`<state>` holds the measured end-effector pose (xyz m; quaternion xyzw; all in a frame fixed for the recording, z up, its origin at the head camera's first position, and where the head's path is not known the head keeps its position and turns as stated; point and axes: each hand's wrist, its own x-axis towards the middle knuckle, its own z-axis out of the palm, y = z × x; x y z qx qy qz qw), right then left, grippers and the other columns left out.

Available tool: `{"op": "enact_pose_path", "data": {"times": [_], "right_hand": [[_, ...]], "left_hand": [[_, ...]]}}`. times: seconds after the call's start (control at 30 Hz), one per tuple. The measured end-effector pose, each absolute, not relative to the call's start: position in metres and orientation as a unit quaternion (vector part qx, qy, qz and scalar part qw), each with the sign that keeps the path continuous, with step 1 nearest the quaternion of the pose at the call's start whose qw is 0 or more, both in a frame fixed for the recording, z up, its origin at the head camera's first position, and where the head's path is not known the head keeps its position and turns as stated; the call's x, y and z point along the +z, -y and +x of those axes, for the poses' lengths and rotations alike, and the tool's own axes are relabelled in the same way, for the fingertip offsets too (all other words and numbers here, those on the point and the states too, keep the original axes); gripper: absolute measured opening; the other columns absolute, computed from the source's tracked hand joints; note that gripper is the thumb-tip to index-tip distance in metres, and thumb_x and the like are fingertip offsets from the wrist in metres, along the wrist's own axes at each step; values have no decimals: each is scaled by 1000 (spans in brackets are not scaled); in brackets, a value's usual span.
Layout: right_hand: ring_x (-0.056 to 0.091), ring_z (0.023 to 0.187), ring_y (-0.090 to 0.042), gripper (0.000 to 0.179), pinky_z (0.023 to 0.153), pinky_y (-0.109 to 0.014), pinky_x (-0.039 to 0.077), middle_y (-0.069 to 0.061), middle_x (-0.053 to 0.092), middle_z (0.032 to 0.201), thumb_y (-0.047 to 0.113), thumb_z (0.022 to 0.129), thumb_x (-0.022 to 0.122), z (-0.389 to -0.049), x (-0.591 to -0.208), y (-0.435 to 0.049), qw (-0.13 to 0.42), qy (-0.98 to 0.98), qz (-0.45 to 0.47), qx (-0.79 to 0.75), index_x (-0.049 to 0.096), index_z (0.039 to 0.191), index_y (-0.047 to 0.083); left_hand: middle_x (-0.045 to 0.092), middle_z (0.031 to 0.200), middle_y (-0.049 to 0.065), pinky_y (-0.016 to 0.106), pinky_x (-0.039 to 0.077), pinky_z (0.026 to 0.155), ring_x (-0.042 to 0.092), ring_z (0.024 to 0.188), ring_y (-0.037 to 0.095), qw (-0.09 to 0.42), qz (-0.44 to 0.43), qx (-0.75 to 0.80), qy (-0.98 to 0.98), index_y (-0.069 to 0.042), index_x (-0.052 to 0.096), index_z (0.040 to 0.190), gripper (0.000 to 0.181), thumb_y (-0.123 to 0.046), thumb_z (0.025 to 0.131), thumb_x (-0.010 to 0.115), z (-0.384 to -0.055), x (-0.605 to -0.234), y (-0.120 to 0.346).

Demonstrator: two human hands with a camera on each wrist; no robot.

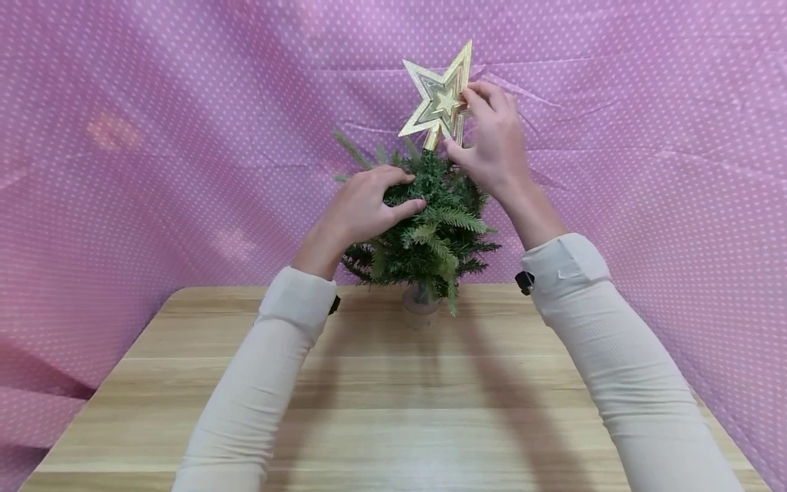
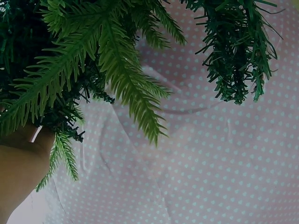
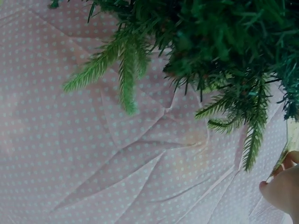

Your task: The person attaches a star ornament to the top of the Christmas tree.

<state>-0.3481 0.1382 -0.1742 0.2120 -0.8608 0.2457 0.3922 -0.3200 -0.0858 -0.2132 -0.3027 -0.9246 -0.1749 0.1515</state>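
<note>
A small artificial Christmas tree (image 1: 430, 239) stands upright at the back of the table, on a pale round base (image 1: 421, 307). At its top sits a gold star tree topper (image 1: 445, 101), tilted slightly, its gold stem meeting the top of the foliage. My right hand (image 1: 492, 133) holds the star by its right side, fingers on an upper edge and thumb near a lower point. In the right wrist view that hand (image 3: 282, 186) shows at the right edge. My left hand (image 1: 369, 201) grips the upper tree from the left; foliage hides part of it in the left wrist view.
The wooden table (image 1: 393, 424) stretches toward me, with arm shadows across it. A pink cloth with white dots (image 1: 215, 137) hangs behind and along both sides. Green branches (image 2: 126, 70) spread out close to both wrists.
</note>
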Motion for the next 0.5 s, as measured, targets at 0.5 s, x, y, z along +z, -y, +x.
{"op": "enact_pose_path", "data": {"times": [0.5], "right_hand": [[38,137,-19,73,114,-18,23,-13,48,143,21,82,84,-349,-174,-142,381,858,178,294,51,144,1]], "left_hand": [[50,152,10,49,29,119,41,143,30,156,-304,-176,923,-13,56,145,65,-58,98,56,-321,-214,86]]}}
